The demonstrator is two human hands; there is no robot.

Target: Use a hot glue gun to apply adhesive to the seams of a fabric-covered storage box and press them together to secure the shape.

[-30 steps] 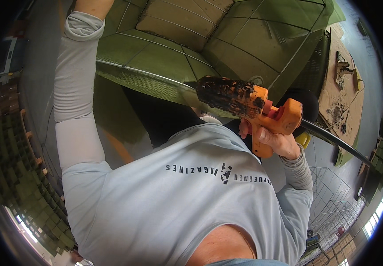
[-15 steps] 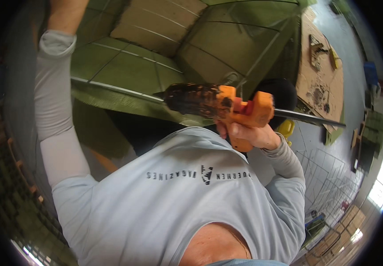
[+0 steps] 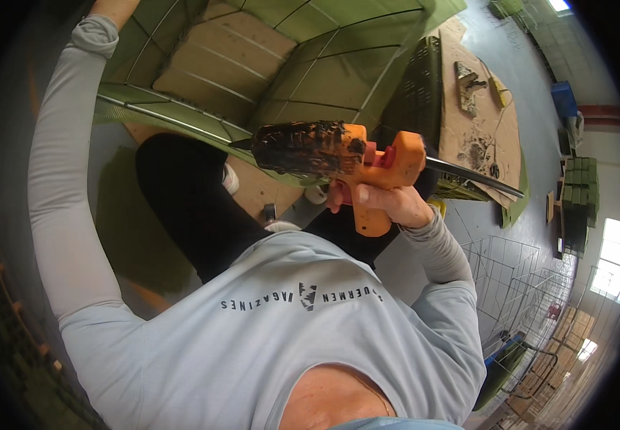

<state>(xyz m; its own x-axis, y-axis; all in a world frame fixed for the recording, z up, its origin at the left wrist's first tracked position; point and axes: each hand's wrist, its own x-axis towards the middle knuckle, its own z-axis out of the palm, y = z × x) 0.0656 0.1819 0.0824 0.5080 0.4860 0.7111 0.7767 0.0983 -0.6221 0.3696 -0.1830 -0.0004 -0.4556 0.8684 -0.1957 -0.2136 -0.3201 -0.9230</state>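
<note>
My right hand point(image 3: 399, 206) is wrapped around the handle of an orange glue gun point(image 3: 303, 148), its front smeared dark. A black glue stick point(image 3: 476, 176) juts from its rear. The nozzle points left, beside the near wire edge of a box-shaped wire frame point(image 3: 170, 117) lined with green material; I cannot tell whether they touch. A brown panel point(image 3: 220, 54) lies inside the frame behind thin wires. My left arm reaches up along the left side to the frame's far left. Only the wrist of my left hand point(image 3: 116, 8) shows at the top edge; its fingers are out of view.
Right of the frame, a stained cardboard sheet point(image 3: 485, 122) lies on a dark crate, bearing a dirty block-like piece point(image 3: 466, 89) and a yellow-handled tool point(image 3: 497, 93). Bare wire frames point(image 3: 500, 269) stand at lower right. My black-trousered legs point(image 3: 181, 201) are bent below the green frame.
The green frame sits higher and further left in view, uncovering my leg and the floor beneath. The glue gun has shifted slightly left and up, still in my right hand.
</note>
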